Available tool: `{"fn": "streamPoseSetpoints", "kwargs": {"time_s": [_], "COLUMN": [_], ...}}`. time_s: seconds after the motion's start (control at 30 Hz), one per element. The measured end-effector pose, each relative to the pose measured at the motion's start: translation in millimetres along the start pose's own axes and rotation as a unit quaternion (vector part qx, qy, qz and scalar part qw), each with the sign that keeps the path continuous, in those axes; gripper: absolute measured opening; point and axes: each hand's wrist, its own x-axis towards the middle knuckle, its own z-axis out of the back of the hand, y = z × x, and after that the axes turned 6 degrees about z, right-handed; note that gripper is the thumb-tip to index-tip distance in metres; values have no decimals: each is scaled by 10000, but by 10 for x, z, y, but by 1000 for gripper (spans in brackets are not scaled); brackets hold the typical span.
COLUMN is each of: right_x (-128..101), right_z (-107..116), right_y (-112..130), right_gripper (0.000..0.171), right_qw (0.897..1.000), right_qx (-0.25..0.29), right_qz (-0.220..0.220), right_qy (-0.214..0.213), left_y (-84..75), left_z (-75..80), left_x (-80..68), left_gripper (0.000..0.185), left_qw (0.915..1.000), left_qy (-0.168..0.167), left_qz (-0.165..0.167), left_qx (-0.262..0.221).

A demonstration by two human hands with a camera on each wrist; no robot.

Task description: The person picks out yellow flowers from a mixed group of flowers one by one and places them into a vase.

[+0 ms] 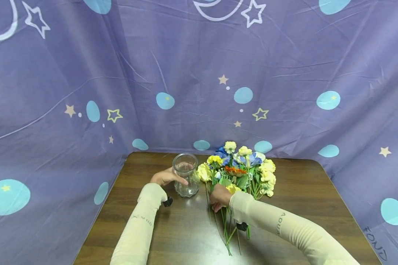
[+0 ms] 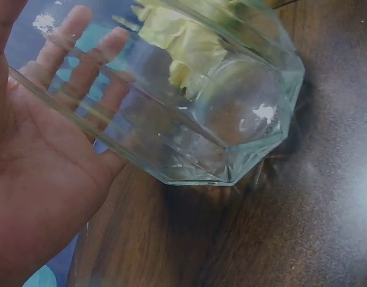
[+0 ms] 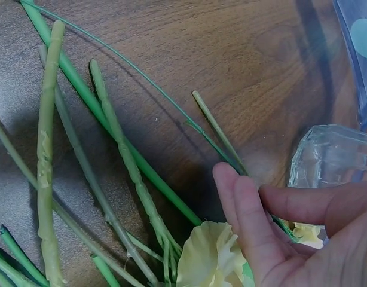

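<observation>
**Our two hands, both reaching forward**

Our left hand (image 1: 166, 176) lies open, palm turned inward, straight fingers (image 2: 82, 51) spread and pressed flat. Our right hand (image 1: 220, 197) curls, thumb (image 3: 309, 200) meeting the fingertips in a pinch. Both forearms wear cream sleeves, angled inward from our body, wrists low.

**Tight between glass and stems**

My fingers (image 3: 246, 221) sit among the flower stems (image 3: 121, 155), which fan across the table (image 1: 302, 191). The glass vase (image 1: 185, 179) stands just beside the blooms (image 1: 242, 167), leaving only a narrow gap. Bare table lies open on my right, and the draped cloth (image 1: 69, 129) walls the edges.
</observation>
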Motion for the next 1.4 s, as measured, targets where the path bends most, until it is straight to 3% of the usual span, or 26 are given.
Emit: {"fn": "streamPoseSetpoints", "kwargs": {"time_s": [0.27, 0.63, 0.9, 1.13, 1.23, 1.3, 1.4], "right_x": [7, 5, 107, 60, 174, 361, 389], "right_z": [-12, 35, 66, 104, 112, 110, 137], "right_y": [-34, -9, -65, 74, 36, -106, -80], "right_gripper": [17, 17, 16, 8, 8, 13, 14], "right_qw": [10000, 9994, 9991, 9988, 9986, 9980, 9978], "right_qx": [23, -248, 210, -384, -473, -367, -421], "right_qz": [30, 242, 254, 286, 213, 288, 204], "right_qy": [83, -33, 284, 37, 124, 436, 477], "left_y": [-19, 10, 23, 0, 10, 21, 30], "left_z": [43, 74, 74, 81, 89, 93, 95], "left_x": [-20, 38, 27, 11, 16, 22, 24], "left_gripper": [91, 92, 97, 100, 99, 98, 97], "left_qw": [9997, 9992, 9981, 9975, 9976, 9978, 9981], "left_qy": [201, 383, 378, 353, 410, 439, 465], "left_qz": [151, 102, 318, 472, 408, 345, 287], "left_qx": [-66, -91, -360, -389, -369, -351, -299]}}
